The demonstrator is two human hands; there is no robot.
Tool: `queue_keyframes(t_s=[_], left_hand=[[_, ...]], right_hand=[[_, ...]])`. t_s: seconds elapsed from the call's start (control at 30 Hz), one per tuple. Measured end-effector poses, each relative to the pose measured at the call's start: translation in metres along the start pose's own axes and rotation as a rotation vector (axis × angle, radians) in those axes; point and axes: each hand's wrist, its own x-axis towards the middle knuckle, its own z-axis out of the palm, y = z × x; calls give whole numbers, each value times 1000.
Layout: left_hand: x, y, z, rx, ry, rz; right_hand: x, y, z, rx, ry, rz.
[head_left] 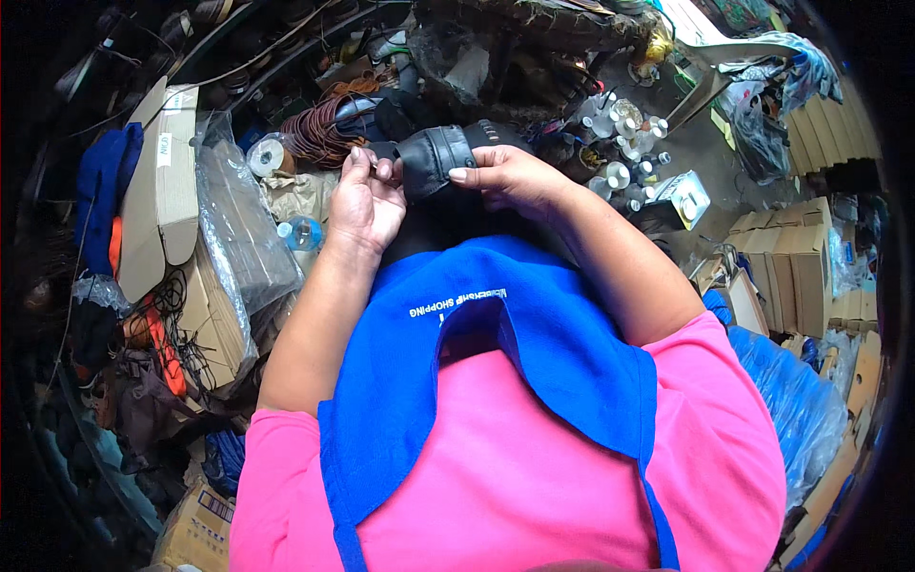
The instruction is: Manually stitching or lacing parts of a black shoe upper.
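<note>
A black leather piece [435,160] with a stitched band across it, looking like a shoe or shoe upper, is held up in front of my blue apron. My right hand [522,178] grips its right side, thumb on top and the other fingers largely hidden behind. At its left end, my left hand [370,198] has its fingers curled in a pinch at a narrow black edge. Just behind the piece, more black material [496,135] shows, and its shape is hard to make out. The blue apron [562,315] lies over my lap and chest.
To the left stand cardboard sheets [162,205], a plastic-wrapped stack [243,229], a tape-like roll [268,155] and a bundle of brown cords [315,133]. Several bottles [624,143] crowd the floor ahead right, near a white chair [715,43]. Cardboard boxes [786,253] are at far right.
</note>
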Motion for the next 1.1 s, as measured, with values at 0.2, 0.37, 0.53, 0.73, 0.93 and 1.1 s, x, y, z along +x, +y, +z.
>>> queue_keyframes(t_s=[0.2,0.37,0.53,0.73,0.93,1.1], left_hand=[[4,6,-10,186,-185,-81],[-1,13,-2,227,-226,40],[-12,33,-24,625,-100,250],[-15,21,-14,1041,-197,333],[1,3,-11,1042,-290,201],[-3,2,-8,930,-282,174]], right_hand=[[4,8,-6,36,-48,-61],[-7,2,2,-200,110,-204],[-22,0,9,-835,533,-821],[-17,2,24,-1269,622,-902],[-17,3,24,-1422,606,-875],[-26,-6,34,-1416,576,-733]])
